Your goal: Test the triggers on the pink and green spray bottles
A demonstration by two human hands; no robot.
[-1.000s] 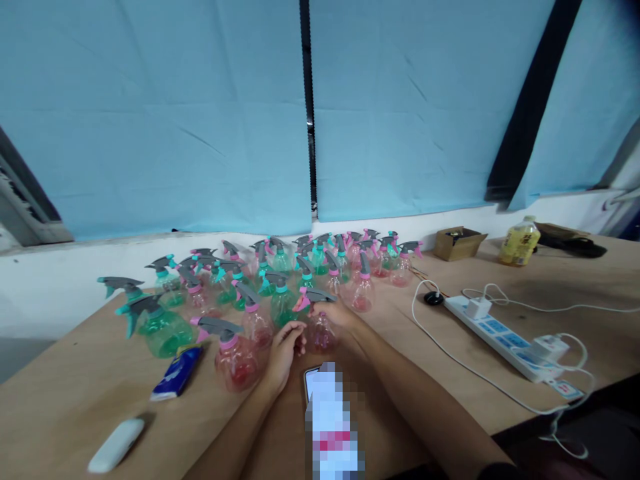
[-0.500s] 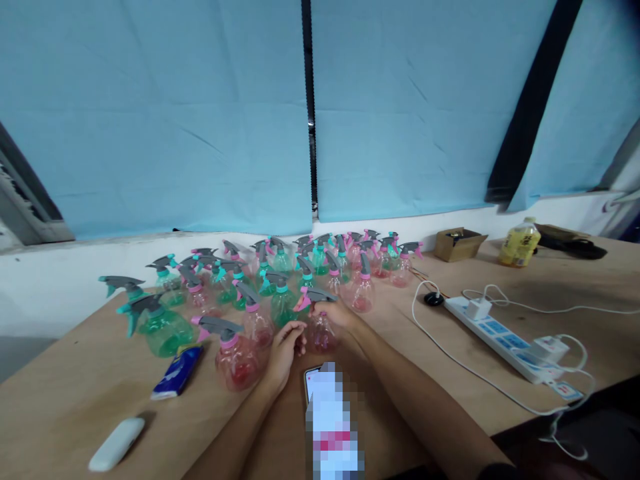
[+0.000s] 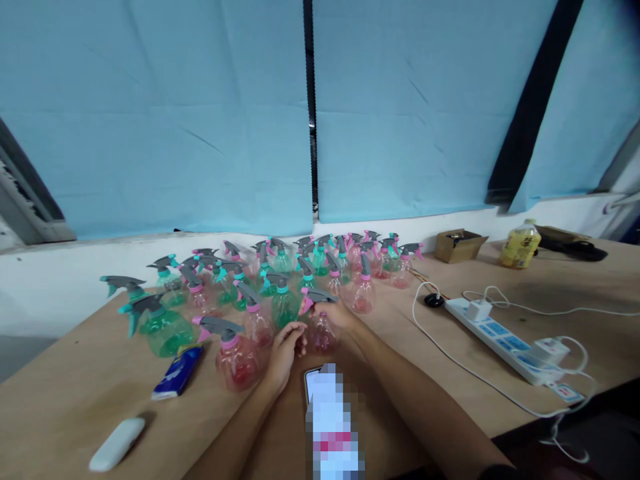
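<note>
My right hand (image 3: pixel 336 313) is wrapped around the neck of a clear pink spray bottle (image 3: pixel 324 335), just under its grey head with a pink trigger. This bottle stands upright on the table. Beside its left side, my left hand (image 3: pixel 289 348) is loosely curled and closed, with nothing visible in it. A pink spray bottle with a grey head (image 3: pixel 241 363) stands left of my left wrist. Behind both hands is a green spray bottle (image 3: pixel 284 308). Partly covered by a blurred patch, a phone (image 3: pixel 312 381) lies in front of the held bottle.
Several more pink and green spray bottles (image 3: pixel 363 293) crowd the table towards the wall. At left lie a blue packet (image 3: pixel 178 373) and a white oval case (image 3: pixel 117 445). A power strip (image 3: pixel 505 341) with cables, a cardboard box (image 3: pixel 459 247) and a yellow drink bottle (image 3: pixel 520 245) are at right.
</note>
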